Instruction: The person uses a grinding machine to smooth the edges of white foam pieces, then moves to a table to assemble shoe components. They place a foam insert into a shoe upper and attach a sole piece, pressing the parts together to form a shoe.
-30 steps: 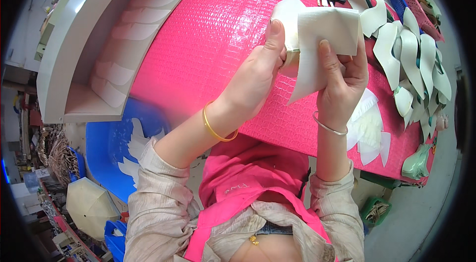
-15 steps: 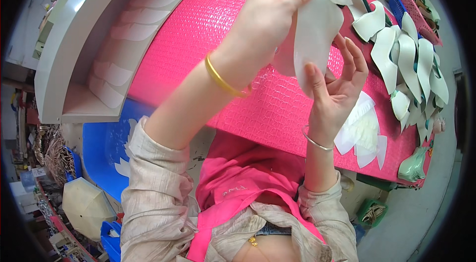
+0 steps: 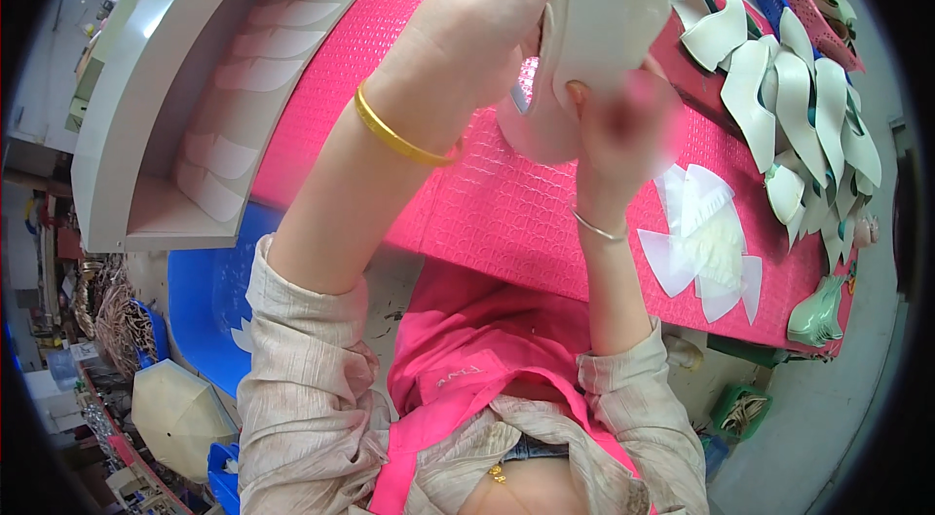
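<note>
Both hands are raised close to the camera over the pink textured mat [image 3: 506, 213]. The right hand [image 3: 623, 120] is blurred, its fingers closed on the lower edge of a cream-white cut piece [image 3: 604, 28]; how firmly it grips cannot be told. The left hand [image 3: 487, 18] pinches the piece's upper part, fingertips cut off by the top edge. Below and right of the right hand lie thin translucent white pieces [image 3: 701, 242]. Farther right sits a row of curved white pieces [image 3: 808, 115], overlapping and hard to count.
</note>
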Available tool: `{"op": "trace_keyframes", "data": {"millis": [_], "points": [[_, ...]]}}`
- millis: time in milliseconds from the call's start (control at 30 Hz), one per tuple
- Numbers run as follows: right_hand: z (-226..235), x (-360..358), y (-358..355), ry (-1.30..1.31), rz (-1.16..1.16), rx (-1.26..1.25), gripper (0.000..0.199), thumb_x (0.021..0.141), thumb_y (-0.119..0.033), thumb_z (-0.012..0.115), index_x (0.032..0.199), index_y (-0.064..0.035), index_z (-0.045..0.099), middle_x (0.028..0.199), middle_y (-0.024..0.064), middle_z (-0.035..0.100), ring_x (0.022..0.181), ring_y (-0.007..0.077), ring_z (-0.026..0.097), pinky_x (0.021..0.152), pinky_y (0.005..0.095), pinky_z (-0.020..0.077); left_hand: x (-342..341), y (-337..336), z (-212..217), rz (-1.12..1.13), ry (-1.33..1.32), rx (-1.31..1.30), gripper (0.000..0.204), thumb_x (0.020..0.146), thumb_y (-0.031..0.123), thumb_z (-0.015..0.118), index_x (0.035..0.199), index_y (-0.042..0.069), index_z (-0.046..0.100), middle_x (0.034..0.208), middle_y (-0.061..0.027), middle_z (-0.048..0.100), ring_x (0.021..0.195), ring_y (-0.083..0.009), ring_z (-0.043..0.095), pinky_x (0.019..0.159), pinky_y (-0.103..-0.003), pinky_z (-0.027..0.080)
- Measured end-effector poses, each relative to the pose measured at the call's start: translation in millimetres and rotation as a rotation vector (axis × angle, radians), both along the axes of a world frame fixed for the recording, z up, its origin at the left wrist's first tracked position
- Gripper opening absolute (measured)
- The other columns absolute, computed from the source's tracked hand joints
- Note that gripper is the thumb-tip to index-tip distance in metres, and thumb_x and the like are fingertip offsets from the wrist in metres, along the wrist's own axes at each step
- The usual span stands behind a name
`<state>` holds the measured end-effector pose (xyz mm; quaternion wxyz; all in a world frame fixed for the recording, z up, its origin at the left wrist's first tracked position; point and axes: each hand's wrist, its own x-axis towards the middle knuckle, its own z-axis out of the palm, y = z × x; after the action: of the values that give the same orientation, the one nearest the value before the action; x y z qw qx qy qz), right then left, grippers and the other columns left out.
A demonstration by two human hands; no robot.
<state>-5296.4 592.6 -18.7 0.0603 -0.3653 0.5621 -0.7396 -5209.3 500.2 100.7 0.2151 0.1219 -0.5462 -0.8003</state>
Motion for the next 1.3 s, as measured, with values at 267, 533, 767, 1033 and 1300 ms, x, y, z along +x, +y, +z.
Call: {"op": "trace_keyframes", "data": {"millis": [267, 533, 767, 1033, 1300], "points": [[8, -45, 31, 0.099, 0.052, 0.121, 0.032, 0.085, -0.027, 0.052, 0.105, -0.0019, 0.049, 0.085, 0.0057, 0.055, 0.076, 0.0119, 0.048, 0.07, 0.0259, 0.0381, -22, -2, -64, 0.424, 0.113, -0.84, 0.022, 0.069, 0.003, 0.066, 0.091, 0.001, 0.063, 0.086, -0.0062, 0.063, 0.079, -0.014, 0.06, 0.069, -0.024, 0.048], [12, -10, 64, -0.403, 0.345, -0.2, 0.02, 0.072, 0.001, 0.062, 0.088, 0.0, 0.049, 0.087, 0.0081, 0.056, 0.084, 0.0161, 0.055, 0.074, 0.0282, 0.044, 5, 28, -151, 0.29, -0.128, -0.695, 0.024, 0.067, 0.004, 0.065, 0.09, 0.006, 0.064, 0.086, -0.0092, 0.061, 0.08, -0.0205, 0.058, 0.071, -0.029, 0.045], [8, -41, 29, -0.278, 0.347, -0.001, 0.019, 0.07, 0.0, 0.065, 0.087, 0.0013, 0.057, 0.082, 0.0069, 0.06, 0.076, 0.0123, 0.056, 0.069, 0.023, 0.0443, 24, 28, -167, 0.194, -0.111, -0.662, 0.024, 0.067, 0.002, 0.065, 0.09, 0.003, 0.064, 0.093, -0.0066, 0.059, 0.087, -0.0151, 0.055, 0.077, -0.027, 0.043], [-28, -39, -11, -0.484, 0.29, 0.144, 0.019, 0.07, -0.004, 0.067, 0.088, -0.0012, 0.061, 0.075, 0.005, 0.061, 0.067, 0.0087, 0.056, 0.064, 0.0207, 0.0433, 46, 30, -170, 0.223, -0.086, -0.802, 0.02, 0.07, 0.02, 0.066, 0.084, 0.005, 0.064, 0.077, -0.0062, 0.06, 0.077, -0.0215, 0.05, 0.075, -0.032, 0.038], [-48, -22, -7, -0.438, 0.258, 0.196, 0.025, 0.07, -0.002, 0.066, 0.092, 0.0016, 0.054, 0.096, 0.0065, 0.053, 0.076, 0.0117, 0.057, 0.062, 0.0208, 0.0455, 63, 43, -171, 0.229, -0.135, -0.394, 0.021, 0.077, 0.018, 0.059, 0.087, -0.001, 0.061, 0.086, -0.0071, 0.061, 0.086, -0.0155, 0.054, 0.089, -0.032, 0.036]]}}
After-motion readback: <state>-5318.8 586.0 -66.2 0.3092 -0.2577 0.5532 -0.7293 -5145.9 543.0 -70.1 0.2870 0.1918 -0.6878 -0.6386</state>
